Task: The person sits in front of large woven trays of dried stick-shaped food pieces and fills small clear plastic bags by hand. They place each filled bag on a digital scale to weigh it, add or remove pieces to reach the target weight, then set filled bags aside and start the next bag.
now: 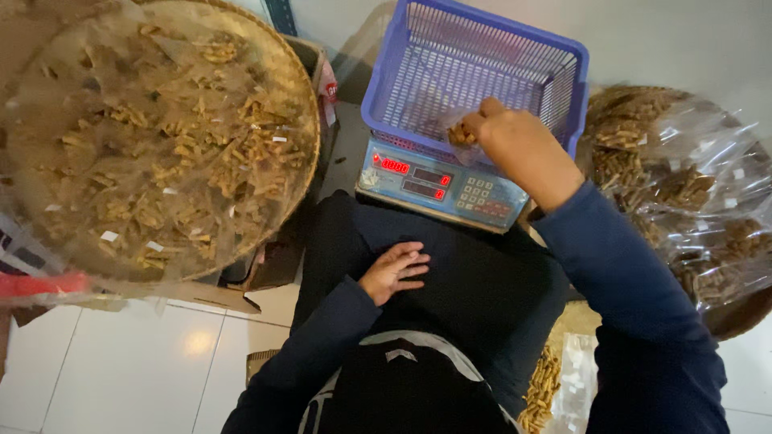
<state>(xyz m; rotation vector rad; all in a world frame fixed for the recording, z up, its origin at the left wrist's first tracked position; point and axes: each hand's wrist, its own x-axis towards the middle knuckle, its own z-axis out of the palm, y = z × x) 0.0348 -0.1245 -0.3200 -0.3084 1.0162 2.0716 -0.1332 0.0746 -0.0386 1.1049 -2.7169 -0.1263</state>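
Your right hand (515, 145) is pinched shut on a small clear plastic bag of brown stick snacks (461, 135), held at the near rim of the blue plastic mesh basket (482, 56) that sits on the grey-blue digital scale (438, 183). The basket looks bare inside, so by my reading the weighing has hardly begun. Your left hand (394, 272) lies open and flat on your dark lap, holding nothing.

Left of you, the round woven tray of loose snacks under clear film (153, 137) is still heaped; at the right, a pile of filled clear bags (683, 193) suggests much is already packed.

The bag's fill is hard to judge behind your fingers. The tray and pile are cut off by the frame.
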